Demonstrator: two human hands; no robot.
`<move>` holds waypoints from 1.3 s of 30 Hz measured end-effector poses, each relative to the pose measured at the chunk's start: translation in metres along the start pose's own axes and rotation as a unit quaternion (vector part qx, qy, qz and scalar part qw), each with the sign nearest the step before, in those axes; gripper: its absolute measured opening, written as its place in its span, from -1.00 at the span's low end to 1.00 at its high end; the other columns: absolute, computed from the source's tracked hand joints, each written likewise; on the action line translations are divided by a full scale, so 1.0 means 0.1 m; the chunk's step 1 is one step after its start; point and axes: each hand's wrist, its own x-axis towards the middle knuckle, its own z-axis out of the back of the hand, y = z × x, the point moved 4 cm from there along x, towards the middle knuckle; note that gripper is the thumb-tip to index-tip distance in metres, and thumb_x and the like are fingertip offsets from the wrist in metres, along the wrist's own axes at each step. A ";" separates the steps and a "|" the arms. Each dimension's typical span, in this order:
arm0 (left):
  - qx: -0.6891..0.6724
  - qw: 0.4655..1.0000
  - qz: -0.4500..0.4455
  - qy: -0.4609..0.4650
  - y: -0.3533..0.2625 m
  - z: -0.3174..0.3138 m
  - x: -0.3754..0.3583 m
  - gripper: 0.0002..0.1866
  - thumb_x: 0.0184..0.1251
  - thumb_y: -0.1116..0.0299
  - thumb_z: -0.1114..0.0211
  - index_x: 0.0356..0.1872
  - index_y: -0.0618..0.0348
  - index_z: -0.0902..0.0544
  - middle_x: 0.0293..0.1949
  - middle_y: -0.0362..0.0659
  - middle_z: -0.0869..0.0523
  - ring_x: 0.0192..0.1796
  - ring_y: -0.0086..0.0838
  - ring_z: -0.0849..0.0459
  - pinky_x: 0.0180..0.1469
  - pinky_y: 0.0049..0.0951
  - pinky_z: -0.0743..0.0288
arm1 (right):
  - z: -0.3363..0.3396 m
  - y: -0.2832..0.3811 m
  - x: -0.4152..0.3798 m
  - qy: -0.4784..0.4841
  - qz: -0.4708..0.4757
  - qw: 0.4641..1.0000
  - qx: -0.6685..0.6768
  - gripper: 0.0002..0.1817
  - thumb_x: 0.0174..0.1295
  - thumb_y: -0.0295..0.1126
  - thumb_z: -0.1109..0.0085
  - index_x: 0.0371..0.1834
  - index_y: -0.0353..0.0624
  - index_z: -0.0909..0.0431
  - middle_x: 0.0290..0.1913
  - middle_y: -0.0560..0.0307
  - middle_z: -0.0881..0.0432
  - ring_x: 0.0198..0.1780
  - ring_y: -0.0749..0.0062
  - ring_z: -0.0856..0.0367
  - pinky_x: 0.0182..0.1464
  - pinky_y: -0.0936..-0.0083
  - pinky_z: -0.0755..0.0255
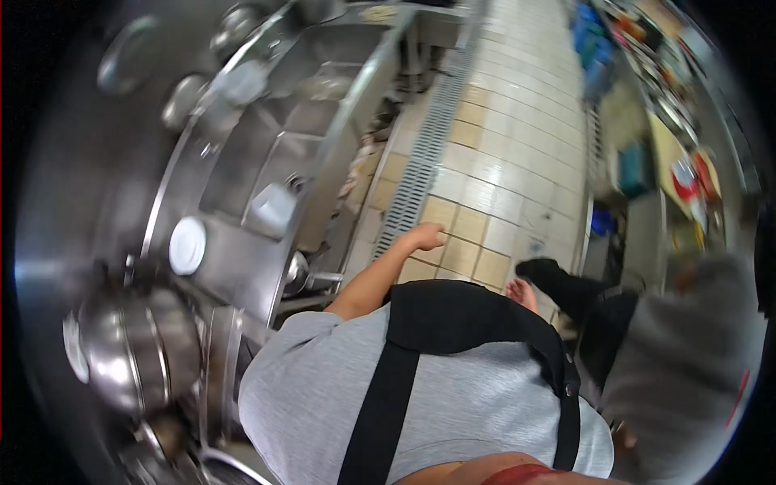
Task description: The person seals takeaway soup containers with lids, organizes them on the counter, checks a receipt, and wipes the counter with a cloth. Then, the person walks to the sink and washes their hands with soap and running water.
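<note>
My left hand (426, 236) hangs in front of me over the tiled floor (501, 153), beside the floor drain grate (424, 153). Its fingers are curled in, and nothing shows in them. My right hand (523, 293) is lower, close to my black apron (469, 317), which covers part of the arm. The fingers of that hand are loosely apart, with no object visible in them. Neither hand touches a counter or a sink.
Steel sinks (279, 174) run along the left, holding a white container (273, 208). A white lid or plate (187, 245) and large steel bowls (137, 347) are nearby. Another person in grey (687, 347) stands close at my right, beside a cluttered counter (671, 137).
</note>
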 end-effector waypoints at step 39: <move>-0.267 0.388 0.380 -0.796 6.65 3.88 -2.78 -0.57 0.42 0.18 -0.02 0.14 0.29 -0.33 -0.37 -0.07 -0.60 -0.64 -0.41 -0.55 -0.63 -0.45 -0.37 | -7.82 -0.38 0.74 0.316 -0.020 0.839 -0.443 -0.70 0.29 -0.18 -0.10 -0.04 -0.12 -0.48 -0.18 0.26 -0.57 -0.15 0.51 -0.54 -0.18 0.54 -0.34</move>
